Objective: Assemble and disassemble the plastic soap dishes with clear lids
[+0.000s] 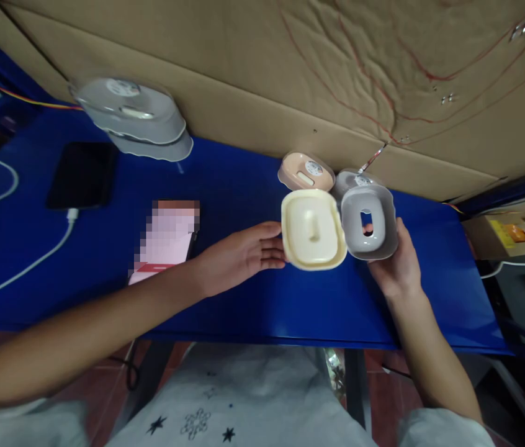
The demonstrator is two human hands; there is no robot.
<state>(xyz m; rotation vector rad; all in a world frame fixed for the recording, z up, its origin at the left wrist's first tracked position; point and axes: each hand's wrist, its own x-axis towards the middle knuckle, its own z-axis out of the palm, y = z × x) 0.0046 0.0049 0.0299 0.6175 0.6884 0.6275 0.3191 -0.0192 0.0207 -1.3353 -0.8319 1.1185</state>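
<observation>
My left hand (242, 256) grips the cream tray (314, 231) at its left edge and my right hand (401, 267) grasps the grey container (379, 227) from its right, both squarish pieces side by side over the blue table (318, 307), near rims apparently touching.

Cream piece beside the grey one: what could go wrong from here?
The left hand meets the cream piece at one edge, so it might tilt or slip. The grey piece, in the right hand, shows almost against it; the two could knock together. The left forearm overlaps the pink-screened phone in this view and might nudge it.
</observation>
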